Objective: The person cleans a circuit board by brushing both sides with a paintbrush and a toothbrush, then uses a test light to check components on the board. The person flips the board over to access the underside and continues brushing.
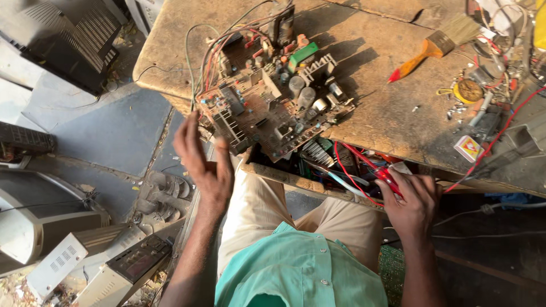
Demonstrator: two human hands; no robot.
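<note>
Worn wooden workbench [392, 108] fills the view. Nearest, the right hand [412, 202] grips a red-handled tool [384, 173] at its edge; the left hand [202, 162] hangs open beside the circuit board [273, 102]. Farther right lies a small red-and-yellow box [468, 148], then an orange-handled brush [438, 45]. Clutter beyond blurs.

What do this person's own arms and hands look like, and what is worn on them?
Both forearms are bare; no sleeve reaches them. The left hand and right hand have no gloves, rings or watch in view. A green button shirt and beige trousers show below.
</note>
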